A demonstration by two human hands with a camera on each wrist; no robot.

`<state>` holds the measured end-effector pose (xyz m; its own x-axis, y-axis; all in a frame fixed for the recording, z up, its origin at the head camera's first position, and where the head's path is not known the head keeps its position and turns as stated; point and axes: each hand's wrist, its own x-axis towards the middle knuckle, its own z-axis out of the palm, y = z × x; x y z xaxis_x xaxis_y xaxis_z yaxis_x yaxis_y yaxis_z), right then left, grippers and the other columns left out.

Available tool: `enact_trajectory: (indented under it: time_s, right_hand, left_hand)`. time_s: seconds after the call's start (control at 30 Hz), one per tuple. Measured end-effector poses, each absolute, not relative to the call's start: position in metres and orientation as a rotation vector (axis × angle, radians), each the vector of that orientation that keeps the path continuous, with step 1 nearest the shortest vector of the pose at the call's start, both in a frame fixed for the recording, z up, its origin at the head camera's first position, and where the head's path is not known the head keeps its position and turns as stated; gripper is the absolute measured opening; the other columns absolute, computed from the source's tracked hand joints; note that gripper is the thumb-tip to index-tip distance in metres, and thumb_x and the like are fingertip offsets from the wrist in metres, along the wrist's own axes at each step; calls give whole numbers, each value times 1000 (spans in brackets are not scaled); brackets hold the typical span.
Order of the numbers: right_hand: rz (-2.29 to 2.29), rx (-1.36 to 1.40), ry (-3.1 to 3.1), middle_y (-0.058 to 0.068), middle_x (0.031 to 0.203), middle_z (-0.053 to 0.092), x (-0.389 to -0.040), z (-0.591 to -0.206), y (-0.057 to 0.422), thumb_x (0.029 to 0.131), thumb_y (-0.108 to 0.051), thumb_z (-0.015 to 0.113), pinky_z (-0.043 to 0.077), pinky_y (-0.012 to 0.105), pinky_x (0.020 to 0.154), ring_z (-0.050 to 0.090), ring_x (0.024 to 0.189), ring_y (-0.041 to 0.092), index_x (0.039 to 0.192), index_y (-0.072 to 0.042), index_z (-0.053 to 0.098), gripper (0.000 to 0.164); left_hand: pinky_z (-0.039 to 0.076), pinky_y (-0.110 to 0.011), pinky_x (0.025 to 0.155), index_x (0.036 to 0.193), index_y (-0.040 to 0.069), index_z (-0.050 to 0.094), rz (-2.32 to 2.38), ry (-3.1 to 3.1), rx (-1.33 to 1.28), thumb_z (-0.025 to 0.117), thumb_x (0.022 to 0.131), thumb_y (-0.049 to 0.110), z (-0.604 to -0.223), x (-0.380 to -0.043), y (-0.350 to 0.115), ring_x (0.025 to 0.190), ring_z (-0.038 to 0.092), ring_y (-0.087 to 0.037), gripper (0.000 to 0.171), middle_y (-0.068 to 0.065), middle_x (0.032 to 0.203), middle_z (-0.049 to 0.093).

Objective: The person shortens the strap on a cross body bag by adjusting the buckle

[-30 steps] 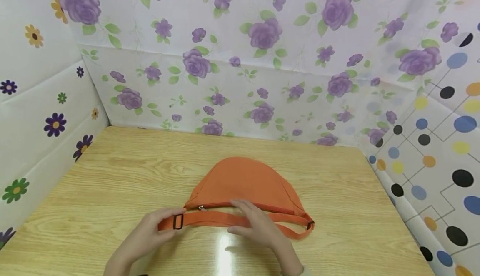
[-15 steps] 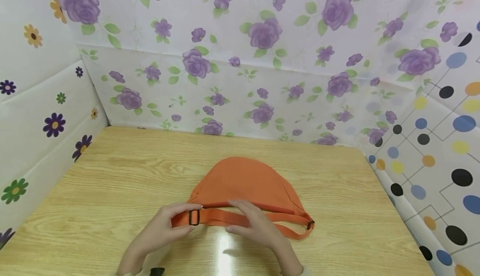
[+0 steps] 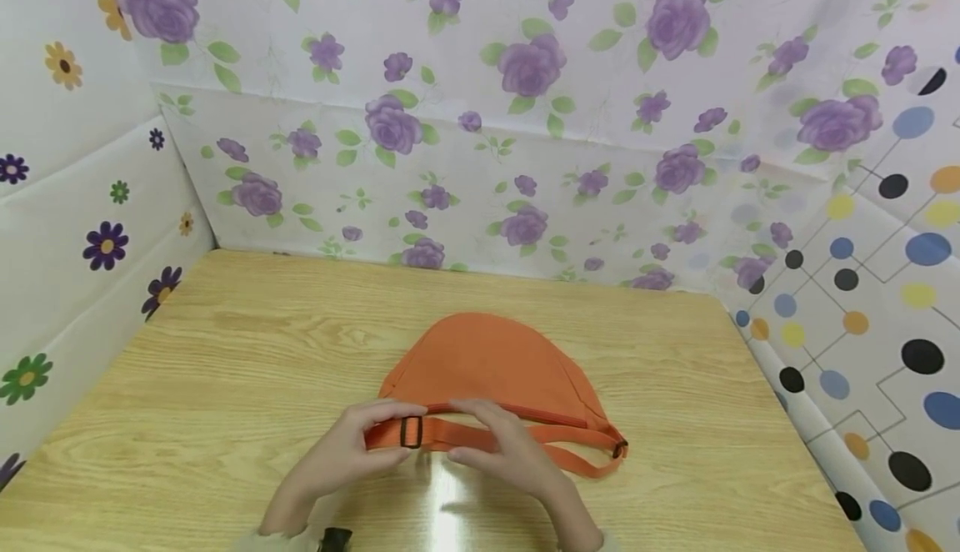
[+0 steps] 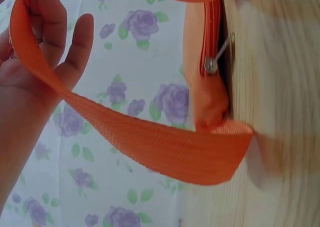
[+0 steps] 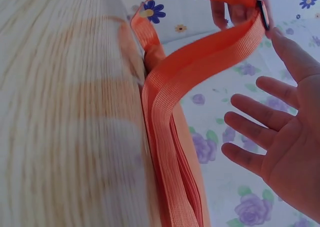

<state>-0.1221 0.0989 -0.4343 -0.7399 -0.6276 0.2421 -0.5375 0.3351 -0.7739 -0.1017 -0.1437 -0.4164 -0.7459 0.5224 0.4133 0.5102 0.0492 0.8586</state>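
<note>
An orange waist bag (image 3: 487,360) lies on the wooden table, its curved side away from me and its zipper along the near edge. My left hand (image 3: 330,460) grips the bag's orange strap (image 3: 465,434) just beside a black slider buckle (image 3: 411,432), thumb and fingers at the strap's two edges. In the left wrist view the strap loops up from the bag, and a metal zipper pull (image 4: 211,65) shows. My right hand (image 3: 513,452) hovers over the strap's middle with fingers spread. The right wrist view shows its open palm, thumb tip close to the buckle.
The wooden table (image 3: 277,327) reaches back to a white wall sheet (image 3: 480,160) with purple roses. Flower-patterned sheeting (image 3: 67,268) stands along the left side and dotted sheeting (image 3: 870,352) along the right. A black strip (image 3: 334,539) shows at my left sleeve.
My left hand has moved to the right and slightly up with the strap and buckle, coming close to my right hand. The right hand and bag have barely moved.
</note>
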Motion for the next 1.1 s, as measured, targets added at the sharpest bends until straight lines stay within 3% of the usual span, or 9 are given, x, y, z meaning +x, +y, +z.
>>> enact_trajectory:
  time_s: [0.2,0.4,0.6,0.8,0.93,1.03,1.1]
  right_hand:
    - [-1475,-1131,2381,-2,127,47,-122,-436,95,87,-27,59,37,48,90,42,117,17,131,-11,44,49]
    - [-1507,-1135,2380,-2,125,49,-121,-437,95,87,-28,59,39,49,88,44,115,17,130,-14,45,47]
    - [-1581,-1180,2394,-1,120,53,-122,-441,97,85,-20,61,41,46,87,47,112,17,123,-14,52,39]
    - [-1647,-1145,2399,2,107,60,-120,-437,98,82,-11,64,44,44,83,53,102,17,108,-10,61,26]
    - [-1709,-1158,2416,4,84,59,-114,-421,97,79,-3,65,47,36,68,54,82,12,86,-6,62,8]
    - [-1771,-1108,2376,5,71,55,-111,-411,97,79,1,64,43,29,60,47,69,7,73,-3,57,11]
    - [-1806,-1034,2315,6,69,56,-110,-409,98,81,2,62,43,27,60,46,68,6,72,-1,57,11]
  left_hand:
    - [48,-28,65,116,-4,54,1849,2264,1198,63,78,-6,-416,-105,-133,86,54,-18,39,-17,108,58]
    - [48,-28,67,115,-3,55,1836,2276,1216,65,77,-6,-417,-107,-127,87,53,-22,39,-14,108,58]
    - [48,-28,67,114,-3,56,1839,2241,1226,64,78,-6,-420,-111,-120,85,54,-19,37,-15,103,60]
    - [48,-28,67,114,-4,55,1847,2204,1213,64,79,-5,-419,-112,-117,85,54,-19,37,-15,103,60]
    - [48,-28,66,116,-3,55,1841,2205,1180,64,80,-1,-415,-111,-116,82,53,-16,36,-14,103,60]
    - [47,-27,66,115,-1,56,1830,2229,1149,65,81,3,-412,-110,-115,81,52,-15,36,-12,103,60]
    - [46,-27,65,114,0,57,1820,2247,1133,66,80,4,-412,-111,-114,81,52,-14,35,-11,102,61]
